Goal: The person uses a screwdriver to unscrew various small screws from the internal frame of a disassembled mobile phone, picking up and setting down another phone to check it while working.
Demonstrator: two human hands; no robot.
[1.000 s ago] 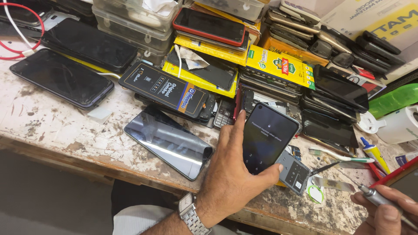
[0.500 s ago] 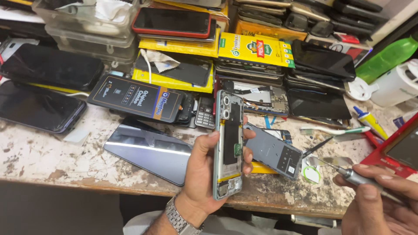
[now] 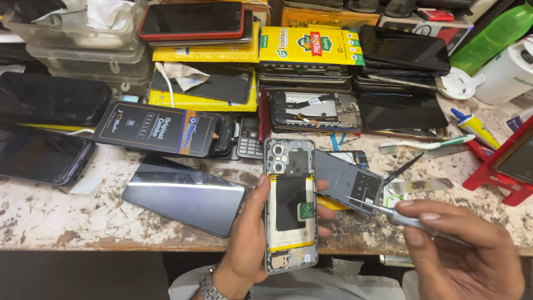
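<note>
Left hand: my left hand (image 3: 250,244) grips the opened phone (image 3: 291,204) from below, thumb laid along its left edge, fingers wrapped round the right edge, a metal watch (image 3: 210,286) on the wrist.
Opened phone: it sits upright in that hand, just over the near edge of the workbench (image 3: 50,214), back cover off, camera cluster on top, black battery in the middle, small board at the bottom.
Right hand: my right hand (image 3: 461,250) pinches a screwdriver (image 3: 391,214) between thumb and closed fingers; the tip points left and ends just beside the phone's right edge, not touching as far as I can tell.
Nearby: a grey back cover (image 3: 350,180) lies flat just behind the phone, a loose glass screen (image 3: 183,194) to its left, tweezers (image 3: 402,169) and a toothbrush (image 3: 427,144) to the right.
Background: stacked phones, yellow parts packets (image 3: 311,47) and a bare phone frame (image 3: 316,111) crowd the far side.
Grip advice: I judge the phone needs a steadier hold, braced against the bench edge, so it cannot twist under the tip.
Tool advice: I would bring the tip in square to a screw head, press lightly, and keep clear of the battery.
Risk: a slip could gouge the battery or the ribbon parts.
</note>
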